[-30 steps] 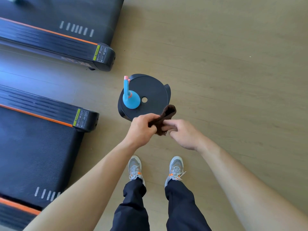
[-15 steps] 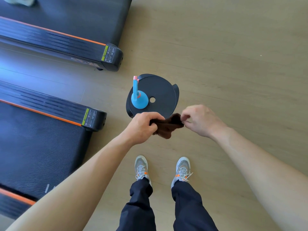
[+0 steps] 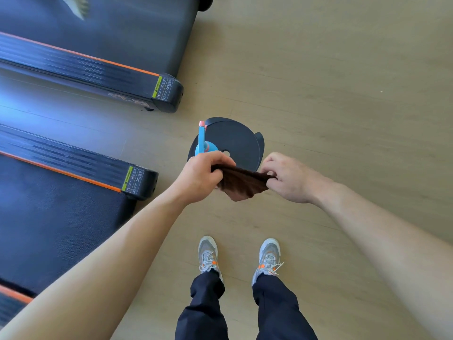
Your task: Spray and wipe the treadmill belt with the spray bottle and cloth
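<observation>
A dark brown cloth (image 3: 241,184) is stretched between my two hands above the floor. My left hand (image 3: 201,176) grips its left end and my right hand (image 3: 285,176) pinches its right end. Just beyond my left hand a blue spray bottle (image 3: 203,141) with a pink tip stands on a black round weight plate (image 3: 235,141). The near treadmill's black belt (image 3: 49,217) lies to my left, with an orange-striped side rail (image 3: 73,168).
A second treadmill (image 3: 122,33) lies farther off at the upper left, with a blurred pale thing (image 3: 76,6) on its belt. Wooden floor (image 3: 343,94) spreads to the right. My two grey shoes (image 3: 240,256) stand below the hands.
My hands have drawn apart, spreading the bunched cloth out between them. The right hand moved to the right.
</observation>
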Tool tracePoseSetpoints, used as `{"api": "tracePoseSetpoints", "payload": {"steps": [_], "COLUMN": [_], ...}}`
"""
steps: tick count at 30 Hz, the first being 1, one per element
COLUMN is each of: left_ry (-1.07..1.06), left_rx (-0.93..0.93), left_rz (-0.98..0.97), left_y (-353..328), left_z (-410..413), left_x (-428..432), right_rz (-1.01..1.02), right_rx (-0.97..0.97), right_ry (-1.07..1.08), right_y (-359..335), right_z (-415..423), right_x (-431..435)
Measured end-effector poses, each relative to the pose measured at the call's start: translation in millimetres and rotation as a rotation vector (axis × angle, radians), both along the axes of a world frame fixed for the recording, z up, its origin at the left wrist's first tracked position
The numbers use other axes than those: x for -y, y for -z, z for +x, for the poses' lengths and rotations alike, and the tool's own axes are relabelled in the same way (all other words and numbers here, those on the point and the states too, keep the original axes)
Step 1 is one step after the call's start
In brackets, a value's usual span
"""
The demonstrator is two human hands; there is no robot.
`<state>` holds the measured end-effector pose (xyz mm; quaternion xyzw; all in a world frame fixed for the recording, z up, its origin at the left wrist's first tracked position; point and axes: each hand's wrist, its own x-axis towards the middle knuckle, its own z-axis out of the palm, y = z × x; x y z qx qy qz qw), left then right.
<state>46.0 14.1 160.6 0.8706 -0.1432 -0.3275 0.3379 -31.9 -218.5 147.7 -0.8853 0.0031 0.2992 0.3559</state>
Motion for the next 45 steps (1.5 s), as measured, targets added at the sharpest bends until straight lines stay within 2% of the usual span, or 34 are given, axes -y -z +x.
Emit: {"api": "tracePoseSetpoints", "payload": {"steps": [3,6,10,15,19,22,30,33,39,42,45], "left_ry": [-0.014,0.016,0.058,0.024,0.038,0.043,0.035,-0.024,-0.268,-0.242,-0.164], "left_rx": [-0.02,-0.008,0.167,0.399,0.415,0.338,0.043,-0.002,0.091,0.165,0.129], "left_rz": [-0.06,-0.066,0.043,0.106,0.094,0.102,0.237,0.254,0.116,0.161,0.207], "left_y": [-4,-9,-28,-49,-51,-26,89,112,113,114,120], "left_z": [4,13,41,81,79,56,-27,-40,-19,-11,-22], "left_x": [8,14,19,25,22,17,3,5,37,54,54], "right_rz": [-0.025,-0.067,-0.136,-0.317,-0.348,-0.342,-0.339,-0.33,-0.203,-0.188,-0.186], "right_rx": [0.039,0.168,0.275,0.431,0.506,0.475,0.102,0.041,0.121,0.154,0.11], "right_ry": [-0.016,0.056,0.136,0.083,0.107,0.113,-0.034,-0.056,0.208,0.325,0.402], "right_y": [0,8,-12,-56,-59,-34,79,99,117,123,128], "right_z": [-7,0,45,99,92,69,-7,-10,40,64,67], "right_x": [1,4,17,23,25,21,-8,-13,-1,-1,-4]}}
